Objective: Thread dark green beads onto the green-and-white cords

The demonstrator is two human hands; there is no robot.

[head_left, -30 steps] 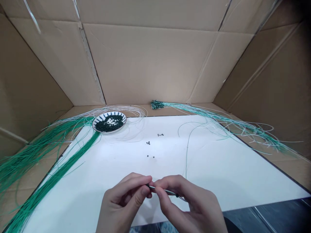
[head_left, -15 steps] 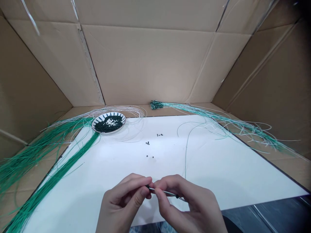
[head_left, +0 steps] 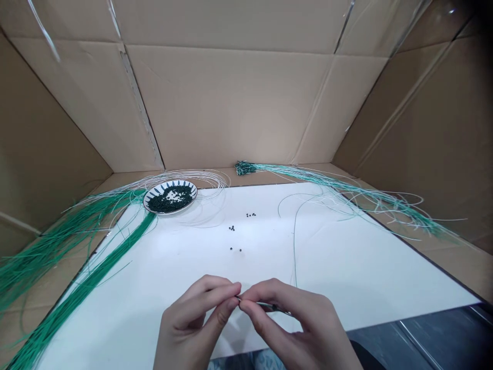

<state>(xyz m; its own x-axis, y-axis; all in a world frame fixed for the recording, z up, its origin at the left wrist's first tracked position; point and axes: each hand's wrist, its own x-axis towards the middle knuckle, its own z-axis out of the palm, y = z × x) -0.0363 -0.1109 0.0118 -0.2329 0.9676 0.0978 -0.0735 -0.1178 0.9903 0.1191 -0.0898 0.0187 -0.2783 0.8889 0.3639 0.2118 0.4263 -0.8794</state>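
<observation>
My left hand (head_left: 194,316) and my right hand (head_left: 295,321) meet low in the view above a white board (head_left: 185,257). Between their fingertips I hold a thin grey metal needle or wire (head_left: 267,306), which points to the right. Any bead at its tip is hidden by my fingers. A thin green strand (head_left: 295,252) runs up the board from just behind my right hand. Several small dark green beads (head_left: 235,239) lie loose on the board, well beyond my hands.
A patterned white plate (head_left: 170,198) heaped with dark beads stands at the board's far left corner. Long green and white strands (head_left: 77,246) spread left, and a beaded bundle (head_left: 244,167) trails strands right. Cardboard walls (head_left: 231,103) surround the board.
My fingers have closed in around the needle, and the dark bead seen on it earlier is no longer visible. The whole view has shifted slightly as my head moved.
</observation>
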